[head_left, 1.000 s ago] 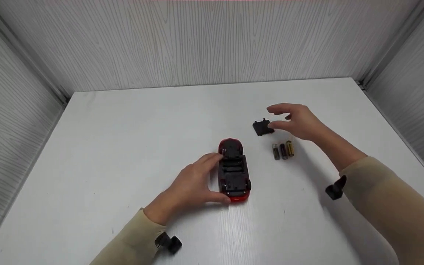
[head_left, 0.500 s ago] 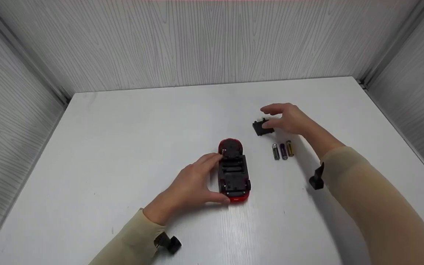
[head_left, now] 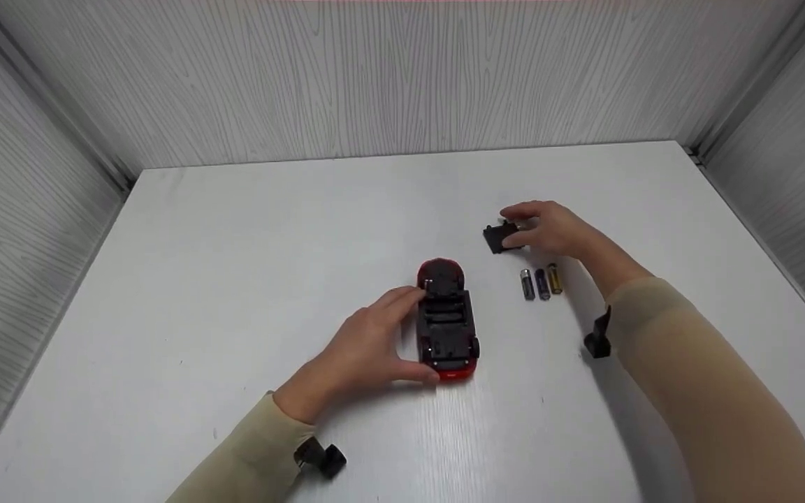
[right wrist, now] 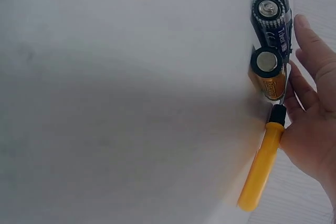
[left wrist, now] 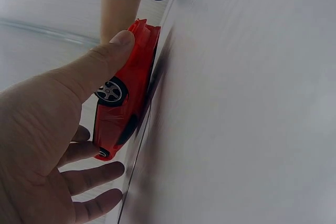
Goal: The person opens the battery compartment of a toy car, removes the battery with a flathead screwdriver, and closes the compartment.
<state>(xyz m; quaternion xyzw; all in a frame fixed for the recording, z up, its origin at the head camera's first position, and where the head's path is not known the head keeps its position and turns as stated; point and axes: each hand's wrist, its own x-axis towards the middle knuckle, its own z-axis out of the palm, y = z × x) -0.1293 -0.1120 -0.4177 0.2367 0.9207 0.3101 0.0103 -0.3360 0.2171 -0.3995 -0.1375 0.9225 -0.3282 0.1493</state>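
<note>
A red toy car lies upside down on the table, its black underside up and its battery compartment uncovered. My left hand holds it from the left, thumb at the near end and fingertips on the side; the left wrist view shows the thumb on the red body. My right hand hovers at a black battery cover, thumb over its near side and fingers behind; whether they touch it I cannot tell. Beside the hand lie three batteries.
A screwdriver with an orange handle lies right of the batteries in the right wrist view; my right arm hides it in the head view. Pale wood-grain panels wall the white table at the back and sides.
My right hand has moved left and then down onto the battery cover, its fingers closer to the cover's edges. My left hand and the toy car have kept their place.
</note>
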